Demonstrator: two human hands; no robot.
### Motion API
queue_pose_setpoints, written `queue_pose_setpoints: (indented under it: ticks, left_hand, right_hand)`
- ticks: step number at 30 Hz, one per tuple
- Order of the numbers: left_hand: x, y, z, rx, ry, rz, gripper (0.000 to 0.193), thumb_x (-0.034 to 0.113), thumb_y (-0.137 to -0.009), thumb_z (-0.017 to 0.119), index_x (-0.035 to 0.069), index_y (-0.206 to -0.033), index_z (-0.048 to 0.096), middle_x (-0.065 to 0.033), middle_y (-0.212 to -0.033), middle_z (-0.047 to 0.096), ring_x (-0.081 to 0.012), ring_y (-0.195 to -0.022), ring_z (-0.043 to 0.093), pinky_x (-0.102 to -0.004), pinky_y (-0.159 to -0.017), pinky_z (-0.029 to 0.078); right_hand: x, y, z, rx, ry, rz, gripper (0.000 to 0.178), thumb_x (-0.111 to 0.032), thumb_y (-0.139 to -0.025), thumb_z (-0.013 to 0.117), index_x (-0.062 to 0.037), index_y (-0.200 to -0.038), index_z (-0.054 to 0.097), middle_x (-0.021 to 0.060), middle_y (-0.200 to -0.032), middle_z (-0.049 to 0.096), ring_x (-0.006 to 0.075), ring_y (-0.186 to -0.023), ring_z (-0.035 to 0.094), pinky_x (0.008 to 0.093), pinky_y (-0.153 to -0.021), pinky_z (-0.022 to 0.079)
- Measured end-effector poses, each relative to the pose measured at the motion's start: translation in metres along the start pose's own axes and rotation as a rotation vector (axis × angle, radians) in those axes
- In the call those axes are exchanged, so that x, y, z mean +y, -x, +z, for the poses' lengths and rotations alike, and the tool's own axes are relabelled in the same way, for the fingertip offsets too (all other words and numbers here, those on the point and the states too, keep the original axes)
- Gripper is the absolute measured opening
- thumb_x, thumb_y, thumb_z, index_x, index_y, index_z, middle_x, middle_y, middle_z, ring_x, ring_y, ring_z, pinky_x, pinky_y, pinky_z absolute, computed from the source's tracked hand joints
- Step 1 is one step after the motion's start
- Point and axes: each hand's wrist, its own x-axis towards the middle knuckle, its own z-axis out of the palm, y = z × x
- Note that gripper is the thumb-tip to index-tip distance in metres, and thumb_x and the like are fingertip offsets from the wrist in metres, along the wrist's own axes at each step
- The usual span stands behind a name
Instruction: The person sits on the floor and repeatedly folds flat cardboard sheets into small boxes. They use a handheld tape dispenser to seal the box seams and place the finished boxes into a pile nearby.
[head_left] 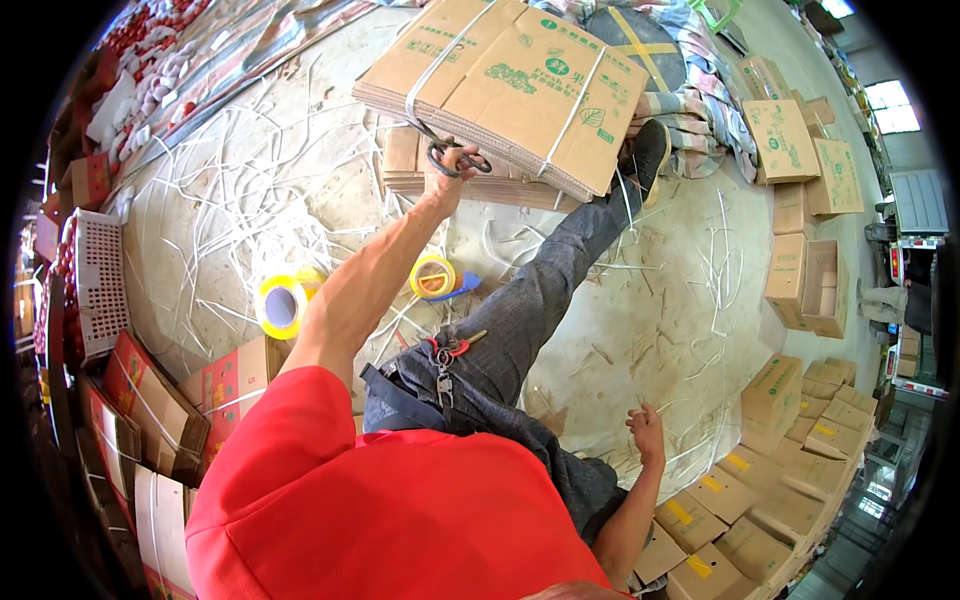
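My left hand (pixel 452 178) is closed round the black handles of a pair of scissors (pixel 438 150). Their blades point up at the near edge of a strapped bundle of flat cardboard boxes (pixel 515 85), beside a white strap (pixel 448 62). A second white strap (pixel 575 115) crosses the bundle farther right. This bundle lies tilted on another stack of flat cardboard (pixel 402 160), and my shoe (pixel 650 155) is against its right corner. Off to the right, my right hand (pixel 648 432) hangs with loosely bent fingers apart and nothing visible in it.
Cut white straps (pixel 250 215) litter the floor. A yellow tape roll (pixel 283 303) and a tape dispenser (pixel 462 288) lie left of my leg. Flattened red cartons (pixel 150 400) and a white crate (pixel 100 285) stand left; many brown boxes (pixel 790 470) line the right. A person (pixel 905 305) is far right.
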Motion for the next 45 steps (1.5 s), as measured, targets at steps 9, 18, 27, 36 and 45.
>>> queue_pose_setpoints:
  ticks: [9,18,27,36,45]
  left_hand:
    - [0.008,0.012,0.018,0.041,0.029,0.086,0.045,0.023,-0.101,0.055,0.002,-0.138,0.04,-0.0164,-0.121,0.069,-0.023,-0.099,0.072,-0.0316,-0.075,0.057]
    - [0.022,0.001,0.02,0.04,0.003,0.131,0.051,0.021,-0.097,0.057,-0.005,-0.136,0.038,-0.0232,-0.117,0.068,-0.0295,-0.097,0.073,-0.0327,-0.073,0.057]
    - [0.028,-0.034,0.019,0.155,-0.011,0.211,0.015,0.006,-0.089,0.053,0.0,-0.101,0.059,-0.0126,-0.086,0.07,-0.0234,-0.072,0.072,-0.0309,-0.059,0.053]
    - [0.038,-0.035,-0.001,0.136,-0.133,0.193,0.022,0.013,-0.091,0.055,-0.004,-0.103,0.06,-0.0192,-0.091,0.072,-0.0257,-0.07,0.068,-0.0359,-0.062,0.054]
    - [0.025,0.041,-0.014,0.056,0.092,0.081,0.032,0.015,-0.091,0.06,0.006,-0.116,0.044,-0.0175,-0.096,0.07,-0.0221,-0.077,0.07,-0.031,-0.065,0.053]
  right_hand:
    - [0.007,0.002,0.004,-0.004,-0.033,0.024,0.057,-0.021,-0.103,0.055,0.0047,-0.153,0.042,0.0149,-0.118,0.071,0.0199,-0.094,0.069,0.0329,-0.081,0.054]
    - [0.001,0.002,0.005,-0.014,-0.004,0.046,0.058,-0.02,-0.103,0.053,0.0072,-0.153,0.04,0.0181,-0.122,0.071,0.0226,-0.097,0.07,0.0337,-0.084,0.054]
    - [0.002,0.011,0.006,-0.017,-0.008,0.071,0.06,-0.021,-0.102,0.053,0.0078,-0.154,0.039,0.0193,-0.123,0.071,0.0238,-0.1,0.07,0.0341,-0.085,0.054]
    - [0.002,0.007,0.007,-0.02,-0.005,0.032,0.06,-0.021,-0.102,0.053,0.0076,-0.153,0.04,0.0183,-0.123,0.071,0.0238,-0.097,0.071,0.0352,-0.085,0.054]
    - [0.009,-0.001,0.008,-0.018,0.014,-0.022,0.058,-0.022,-0.103,0.056,0.0075,-0.151,0.043,0.0161,-0.119,0.071,0.022,-0.097,0.07,0.034,-0.085,0.054]
